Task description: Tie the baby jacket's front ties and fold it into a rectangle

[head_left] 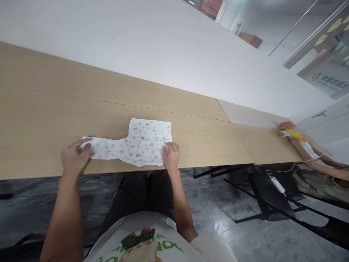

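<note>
A small white garment (147,143) with a print of little green, pink and dark figures lies on the wooden table, partly folded. From its wide body a narrow part like a sleeve stretches to the left. My left hand (75,156) grips the end of this narrow part between thumb and fingers. At the lower right edge of the body, my right hand (171,155) is closed on the cloth, its fingertips partly hidden by a fold. Both hands rest close to the table's front edge.
The long wooden table (54,120) runs along a white wall (122,43). Far right, another person's arms (321,163) reach over the table beside a yellow and orange item (294,134). Black chairs (269,196) and a power strip (277,184) with a white cable are below.
</note>
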`<state>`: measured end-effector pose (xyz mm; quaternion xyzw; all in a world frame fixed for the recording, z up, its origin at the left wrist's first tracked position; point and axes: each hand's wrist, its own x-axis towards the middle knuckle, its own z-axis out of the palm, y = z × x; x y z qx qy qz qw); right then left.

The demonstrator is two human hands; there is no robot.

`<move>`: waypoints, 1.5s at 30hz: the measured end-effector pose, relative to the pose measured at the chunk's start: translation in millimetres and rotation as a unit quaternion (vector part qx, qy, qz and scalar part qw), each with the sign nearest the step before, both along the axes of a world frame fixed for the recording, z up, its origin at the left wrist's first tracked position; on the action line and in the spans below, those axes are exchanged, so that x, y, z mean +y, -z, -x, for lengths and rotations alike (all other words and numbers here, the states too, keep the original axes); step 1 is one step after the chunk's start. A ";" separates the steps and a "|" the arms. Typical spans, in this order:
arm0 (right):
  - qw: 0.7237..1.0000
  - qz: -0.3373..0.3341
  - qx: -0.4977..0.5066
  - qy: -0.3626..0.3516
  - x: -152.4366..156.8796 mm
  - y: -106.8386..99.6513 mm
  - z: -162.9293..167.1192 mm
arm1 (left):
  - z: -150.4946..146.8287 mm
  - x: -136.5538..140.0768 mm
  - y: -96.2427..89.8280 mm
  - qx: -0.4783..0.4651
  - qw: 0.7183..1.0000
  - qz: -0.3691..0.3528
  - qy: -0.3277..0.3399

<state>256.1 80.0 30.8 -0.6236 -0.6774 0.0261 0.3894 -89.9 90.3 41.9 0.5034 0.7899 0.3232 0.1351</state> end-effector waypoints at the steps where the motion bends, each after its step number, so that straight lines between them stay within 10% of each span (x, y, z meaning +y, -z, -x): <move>1: 1.000 0.006 0.015 -0.008 -2.3 -1.3 5.1 | -3.8 -0.3 -2.9 -0.008 1.000 -0.018 -0.003; 6: 0.961 0.100 0.240 -0.099 -3.2 -16.6 45.4 | -41.8 1.9 -34.4 -0.052 0.983 -0.164 0.059; 11: 0.771 0.238 0.546 -0.224 16.7 -49.4 74.1 | -102.5 -4.7 -71.5 -0.087 0.951 -0.180 0.235; 13: 0.740 0.251 0.585 -0.217 24.2 -58.6 75.3 | -123.6 -15.3 -77.3 -0.067 0.918 -0.156 0.357; 19: 0.809 0.251 0.522 -0.099 30.8 -42.1 53.1 | -135.9 -43.3 -41.2 0.029 0.908 -0.267 0.322; 26: 0.900 0.229 0.365 -0.072 37.8 -11.0 30.3 | -100.5 -44.7 25.1 0.072 0.942 -0.166 0.281; 45: 0.960 0.190 0.204 -0.030 31.6 -3.8 20.1 | -89.6 -46.7 29.4 0.066 0.938 -0.123 0.316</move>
